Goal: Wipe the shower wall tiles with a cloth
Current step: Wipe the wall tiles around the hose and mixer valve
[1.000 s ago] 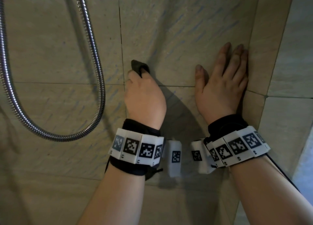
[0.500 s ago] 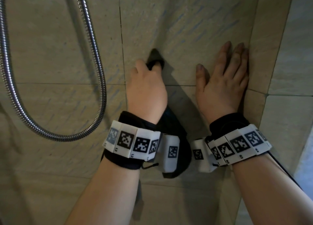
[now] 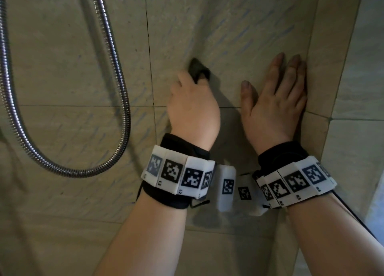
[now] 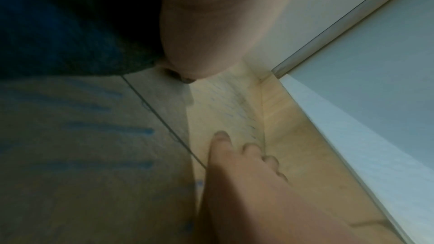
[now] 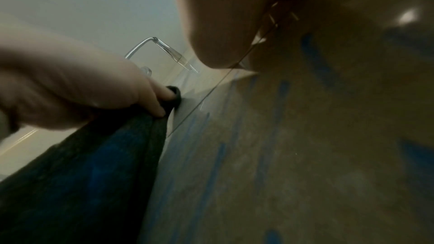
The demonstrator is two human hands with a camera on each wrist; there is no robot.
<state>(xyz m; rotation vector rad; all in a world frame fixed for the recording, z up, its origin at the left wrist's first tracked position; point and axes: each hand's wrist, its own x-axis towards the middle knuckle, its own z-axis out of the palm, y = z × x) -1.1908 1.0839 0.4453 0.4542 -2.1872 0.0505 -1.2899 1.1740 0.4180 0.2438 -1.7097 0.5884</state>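
My left hand [image 3: 193,82] grips a dark cloth [image 3: 198,69] and presses it against the beige wall tiles [image 3: 239,26], just right of a vertical grout line. In the right wrist view the cloth [image 5: 94,173] hangs down from the left hand's fingers [image 5: 162,96] along the wall. My right hand [image 3: 278,84] lies flat on the same tile with straight fingers, its outer edge at the inner corner of the wall. The left wrist view shows that right hand [image 4: 237,157] flat on the tile and the cloth [image 4: 58,34] bunched under my left palm.
A metal shower hose [image 3: 122,101] hangs in a loop on the wall to the left of my hands. A side wall [image 3: 353,88] meets the tiled wall just right of my right hand. A chrome shower fitting [image 5: 164,47] shows farther along the wall.
My left hand has slid the cloth to the right and slightly up across the tile. The right hand has stayed flat in the same place.
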